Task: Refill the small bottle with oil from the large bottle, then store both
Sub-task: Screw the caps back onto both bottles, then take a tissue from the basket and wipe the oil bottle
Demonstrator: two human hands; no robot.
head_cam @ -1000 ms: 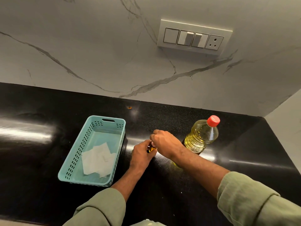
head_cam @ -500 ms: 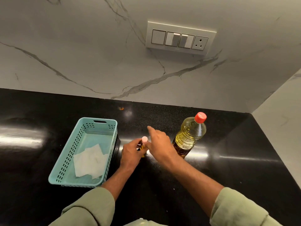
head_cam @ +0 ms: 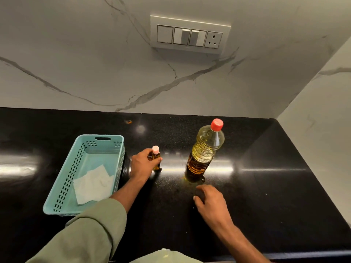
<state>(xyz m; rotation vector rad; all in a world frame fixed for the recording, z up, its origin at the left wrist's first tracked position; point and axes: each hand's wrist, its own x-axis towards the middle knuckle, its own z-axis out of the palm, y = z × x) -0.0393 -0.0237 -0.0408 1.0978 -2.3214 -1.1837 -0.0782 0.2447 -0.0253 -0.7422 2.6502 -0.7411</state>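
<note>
Centre frame: left hand (head_cam: 142, 164) gripping the capped small bottle (head_cam: 156, 158), upright on the black counter (head_cam: 266, 186). Right hand (head_cam: 210, 203) lower centre, fingers relaxed, empty. Large bottle (head_cam: 205, 150) upright, right of centre.

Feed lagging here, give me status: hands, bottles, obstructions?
Left hand grips small bottle, capped, upright. Right hand open, near large bottle, capped. Nothing blocking basket.
</note>
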